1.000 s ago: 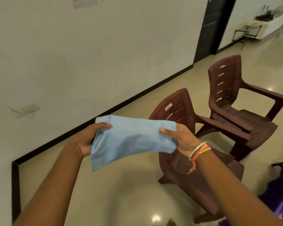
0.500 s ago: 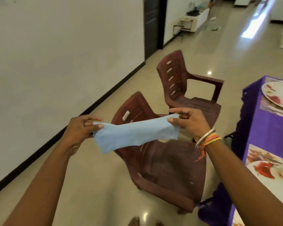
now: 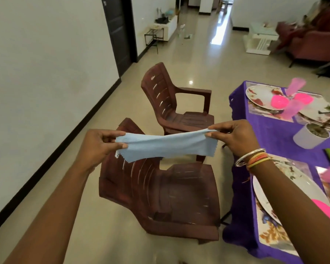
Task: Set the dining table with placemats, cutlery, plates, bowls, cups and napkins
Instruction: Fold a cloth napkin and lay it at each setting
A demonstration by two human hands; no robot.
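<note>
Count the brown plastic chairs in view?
2. The near chair stands just below the blue cloth, beside the purple table. The far chair stands beyond it, near the table's far corner. Others may sit out of frame.

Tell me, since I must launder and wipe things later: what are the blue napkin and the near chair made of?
Blue napkin: apparently thin woven cloth, matte; fine ribbing, zigzag-cut edge, sags between the hands. Near chair: likely moulded plastic, brown, slightly glossy; one-piece slatted back with highlights.
</note>
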